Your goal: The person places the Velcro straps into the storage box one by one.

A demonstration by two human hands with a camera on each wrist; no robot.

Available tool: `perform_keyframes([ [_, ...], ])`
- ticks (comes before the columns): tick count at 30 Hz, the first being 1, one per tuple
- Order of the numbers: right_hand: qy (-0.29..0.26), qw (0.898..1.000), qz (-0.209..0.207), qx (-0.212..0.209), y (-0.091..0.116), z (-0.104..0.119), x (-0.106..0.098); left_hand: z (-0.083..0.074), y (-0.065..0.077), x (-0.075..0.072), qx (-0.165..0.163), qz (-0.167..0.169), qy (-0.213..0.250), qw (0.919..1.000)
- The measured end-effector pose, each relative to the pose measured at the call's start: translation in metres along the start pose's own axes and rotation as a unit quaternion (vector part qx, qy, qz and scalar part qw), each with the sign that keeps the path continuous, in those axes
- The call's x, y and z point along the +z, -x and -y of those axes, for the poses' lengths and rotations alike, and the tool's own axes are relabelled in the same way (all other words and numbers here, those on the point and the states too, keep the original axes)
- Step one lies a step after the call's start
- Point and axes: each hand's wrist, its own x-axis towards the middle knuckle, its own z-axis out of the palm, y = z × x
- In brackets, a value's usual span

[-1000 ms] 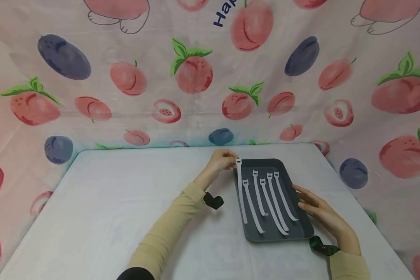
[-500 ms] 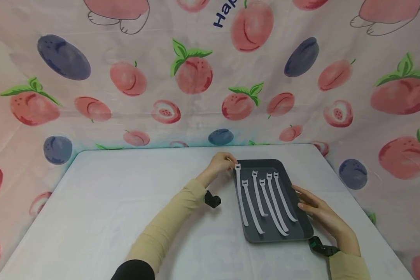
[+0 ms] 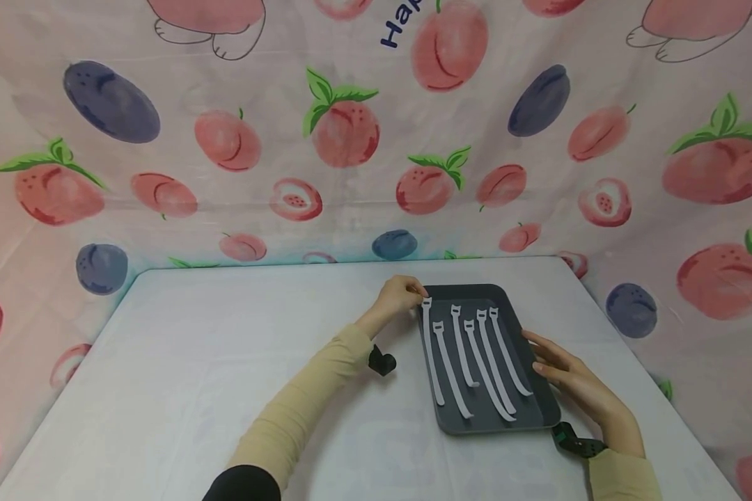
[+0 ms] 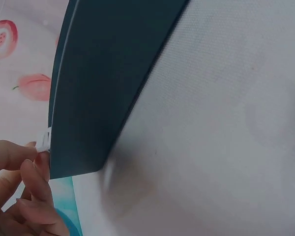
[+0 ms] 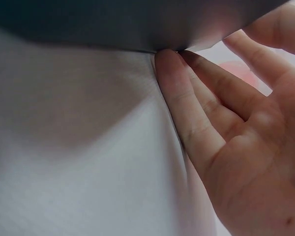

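Observation:
Several white strap cable ties with slotted heads, among them a middle tie, lie lengthwise in a dark grey tray. My left hand is at the tray's back left corner and pinches the head of the leftmost cable tie, whose tail rests in the tray. In the left wrist view, thumb and finger of the left hand meet on the white head at the tray's rim. My right hand touches the tray's right side with fairly straight fingers; in the right wrist view its fingertips meet the tray's underside edge.
The tray stands on a white-covered table, right of the middle. Behind it hangs a fruit-patterned cloth. Dark wrist cameras sit on both wrists, one beside the left cuff and one near the tray's front right corner.
The left hand has come slightly down toward the tray, and the leftmost tie's head has dropped a little toward the tray's rim. The right hand and the other ties look unchanged.

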Motion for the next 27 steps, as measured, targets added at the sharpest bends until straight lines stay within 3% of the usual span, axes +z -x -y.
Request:
perform_keyframes([
  [20,0.0,1.0,0.006,-0.01,0.0,-0.002,0.0,0.007,0.002,0.003,-0.002,0.01,0.015,0.9998],
  [27,0.001,1.0,0.007,-0.011,0.0,-0.001,-0.002,0.004,0.011,-0.003,0.013,0.009,0.018,0.9997],
])
